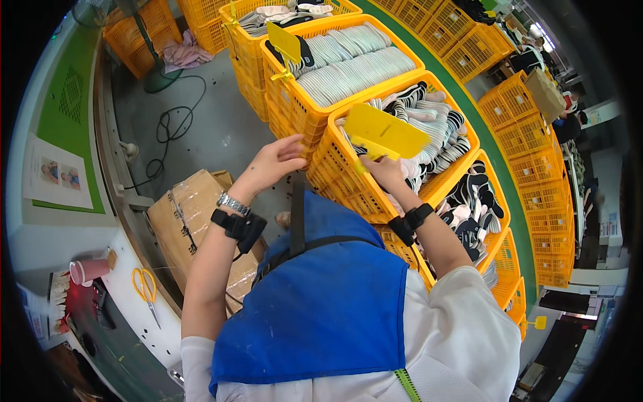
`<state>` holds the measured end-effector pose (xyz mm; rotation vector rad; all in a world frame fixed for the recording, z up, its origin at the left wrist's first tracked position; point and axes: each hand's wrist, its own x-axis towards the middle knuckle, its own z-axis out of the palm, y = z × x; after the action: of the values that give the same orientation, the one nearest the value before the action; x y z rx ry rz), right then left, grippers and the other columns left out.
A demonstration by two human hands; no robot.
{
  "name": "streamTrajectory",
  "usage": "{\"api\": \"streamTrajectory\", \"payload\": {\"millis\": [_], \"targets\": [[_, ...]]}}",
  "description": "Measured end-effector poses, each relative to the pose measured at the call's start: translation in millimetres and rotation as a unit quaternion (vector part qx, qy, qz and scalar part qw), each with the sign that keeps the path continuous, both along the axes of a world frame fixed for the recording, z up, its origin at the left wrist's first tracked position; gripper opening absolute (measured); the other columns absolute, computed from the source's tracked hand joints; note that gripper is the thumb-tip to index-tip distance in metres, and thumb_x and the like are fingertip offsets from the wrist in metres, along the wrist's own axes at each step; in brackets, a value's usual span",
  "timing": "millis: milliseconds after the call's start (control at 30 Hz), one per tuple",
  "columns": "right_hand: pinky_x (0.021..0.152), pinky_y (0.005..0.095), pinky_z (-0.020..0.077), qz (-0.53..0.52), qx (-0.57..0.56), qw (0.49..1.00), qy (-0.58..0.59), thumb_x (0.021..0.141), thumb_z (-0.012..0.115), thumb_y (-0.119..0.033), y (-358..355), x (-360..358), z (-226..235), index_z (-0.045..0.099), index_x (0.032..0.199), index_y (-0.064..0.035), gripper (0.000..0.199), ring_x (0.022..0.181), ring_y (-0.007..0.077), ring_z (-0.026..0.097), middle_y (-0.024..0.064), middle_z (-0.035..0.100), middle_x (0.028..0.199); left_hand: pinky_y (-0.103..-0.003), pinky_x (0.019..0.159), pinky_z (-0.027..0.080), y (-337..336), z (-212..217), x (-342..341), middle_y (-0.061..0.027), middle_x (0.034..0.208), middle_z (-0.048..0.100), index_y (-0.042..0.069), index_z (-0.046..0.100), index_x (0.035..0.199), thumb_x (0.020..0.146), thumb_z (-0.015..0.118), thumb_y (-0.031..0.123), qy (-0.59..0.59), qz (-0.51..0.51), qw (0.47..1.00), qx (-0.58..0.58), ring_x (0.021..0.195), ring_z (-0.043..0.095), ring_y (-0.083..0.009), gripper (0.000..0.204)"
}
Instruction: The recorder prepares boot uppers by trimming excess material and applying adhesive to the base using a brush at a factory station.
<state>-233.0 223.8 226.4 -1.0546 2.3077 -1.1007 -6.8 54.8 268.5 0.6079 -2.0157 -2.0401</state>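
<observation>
Two hands are reaching into the middle of the picture, where a big yellow crate (335,157) full of striped shoe insoles (429,124) is sitting. The right hand (387,171) is resting at the front edge of the crate, and its fingers are curling around the bottom corner of a flat yellow plastic tag (383,130). The tag is lying across the top of the insoles, with its long side running from the middle of the picture out toward the right, up and away from the fingers. So the right hand is the nearer one to the tag.

The left hand (276,161) is sitting just to the left of the crate, at its corner. Its fingers are spread loose and bent a little, touching the crate wall but not squeezing anything that can be seen.

Behind this crate, toward the top of the picture, another yellow crate (295,100) is holding pale grey insoles (355,63). A brown cardboard box (191,221) is sitting at lower left, and yellow scissors (145,287) are lying on a white counter (127,268) near a pink cup (87,270).
</observation>
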Motion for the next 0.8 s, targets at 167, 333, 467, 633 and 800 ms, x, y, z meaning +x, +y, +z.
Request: {"api": "streamTrajectory", "payload": {"millis": [167, 333, 467, 633, 800], "targets": [[0.064, 0.0311, 0.0473, -0.041, 0.036, 0.992, 0.116, 0.072, 0.066, -0.026, 19.9, -31.0, -50.9, 0.059, 0.090, 0.0007, 0.033, 0.070, 0.0223, 0.061, 0.0118, 0.063, 0.080, -0.025, 0.086, 0.043, -5.5, -44.9, 42.2, -0.0094, 0.109, 0.057, 0.002, 0.043, 0.124, 0.080, 0.058, 0.007, -0.099, 0.051, 0.993, 0.044, 0.099, 0.053, -0.0137, 0.046], [0.068, 0.0311, 0.0466, -0.079, 0.064, 0.993, 0.056, 0.073, 0.065, -0.030, 13.4, -37.3, -65.6, 0.060, 0.091, -0.0001, 0.035, 0.075, 0.0239, 0.061, 0.0127, 0.063, 0.081, -0.025, 0.087, 0.042, 3.7, -74.4, 65.8, -0.0097, 0.108, 0.057, 0.000, 0.044, 0.123, 0.080, 0.057, 0.006, -0.105, 0.093, 0.988, 0.059, 0.099, 0.054, -0.0134, 0.045], [0.071, 0.0308, 0.0462, 0.013, 0.117, 0.991, 0.058, 0.074, 0.065, -0.030, 26.3, -38.5, -95.3, 0.059, 0.095, -0.0001, 0.037, 0.081, 0.0231, 0.060, 0.0123, 0.063, 0.086, -0.025, 0.087, 0.042, 9.4, -82.4, 75.9, -0.0106, 0.108, 0.057, -0.001, 0.044, 0.122, 0.080, 0.057, 0.006, -0.106, 0.121, 0.984, 0.079, 0.099, 0.054, -0.0140, 0.044], [0.070, 0.0291, 0.0465, 0.089, -0.011, 0.995, 0.047, 0.073, 0.068, -0.015, 26.5, -41.1, -99.9, 0.045, 0.118, -0.0003, 0.054, 0.080, 0.0204, 0.058, 0.0117, 0.059, 0.090, -0.026, 0.087, 0.042, 11.0, -96.6, 88.4, -0.0111, 0.108, 0.057, -0.002, 0.044, 0.122, 0.080, 0.057, 0.007, -0.116, 0.135, 0.981, 0.078, 0.099, 0.054, -0.0150, 0.044], [0.072, 0.0282, 0.0457, 0.043, -0.024, 0.999, 0.001, 0.067, 0.072, -0.010, 45.7, -32.5, -111.8, 0.024, 0.134, -0.0038, 0.082, 0.084, 0.0200, 0.055, 0.0132, 0.053, 0.100, -0.027, 0.083, 0.044, 13.9, -115.7, 105.3, -0.0137, 0.106, 0.058, -0.002, 0.045, 0.120, 0.079, 0.059, 0.007, -0.126, 0.149, 0.978, 0.068, 0.097, 0.055, -0.0171, 0.044]]}}
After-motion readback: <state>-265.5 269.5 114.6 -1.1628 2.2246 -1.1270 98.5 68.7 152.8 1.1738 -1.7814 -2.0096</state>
